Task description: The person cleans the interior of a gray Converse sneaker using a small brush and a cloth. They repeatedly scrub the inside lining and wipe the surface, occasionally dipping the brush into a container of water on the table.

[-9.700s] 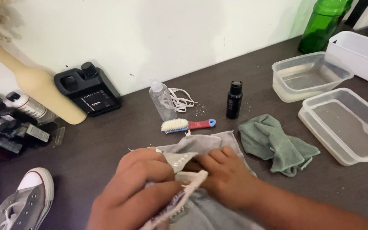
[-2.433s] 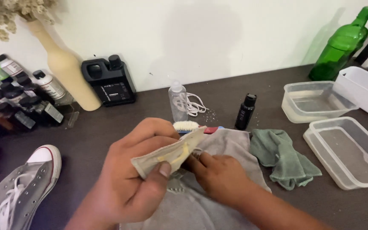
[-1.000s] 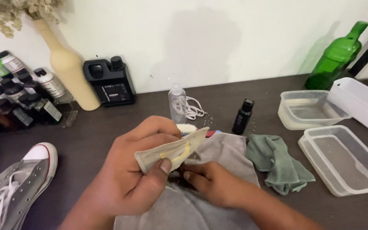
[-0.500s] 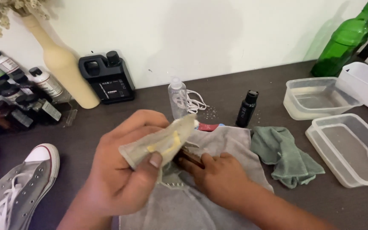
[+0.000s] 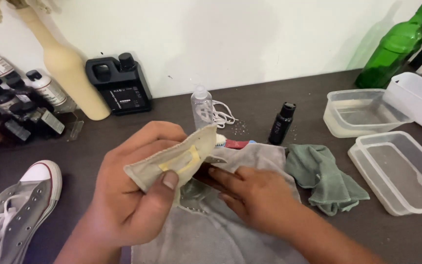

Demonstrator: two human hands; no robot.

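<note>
**Insole up in your left hand, right hand down on the grey cloth**

Since half a sec ago your left hand [image 5: 137, 195] has lifted the beige insole [image 5: 177, 159] a bit higher and tipped it toward the wall; your right hand [image 5: 255, 193] has stayed low on the cloth, approx. the same spot.

Insole: pale, worn, w/ a yellow mark on the face turned to you. Your left thumb [image 5: 164, 183] pinches it from the front, the other fingers curl round behind, so the hand is closed on it. It hangs above the front middle of the table, over the grey cloth [image 5: 206, 234].

Right hand: fingers stretched out & close together, lying flat on the grey cloth just under the insole. Can't tell whether its fingertips touch the insole's lower edge.

Just behind the insole: a small brush w/ red handle [image 5: 235, 143], mostly hidden. Behind that, a clear spray bottle [image 5: 201, 107] w/ white laces [image 5: 223, 116] beside it, & a small black bottle [image 5: 282, 123] to the right.

Right of the cloth: a crumpled green rag [image 5: 326, 176], then clear plastic tubs [image 5: 401, 176], one nearer, one farther back. A green glass bottle [image 5: 396, 46] leans at the far right corner.

Left side: a grey sneaker w/ white toe cap [image 5: 15, 210] at the table edge, a black jug [image 5: 120, 85] & a tall beige vase [image 5: 69, 68] by the wall, small bottles [image 5: 10, 105] in a rack.
</note>
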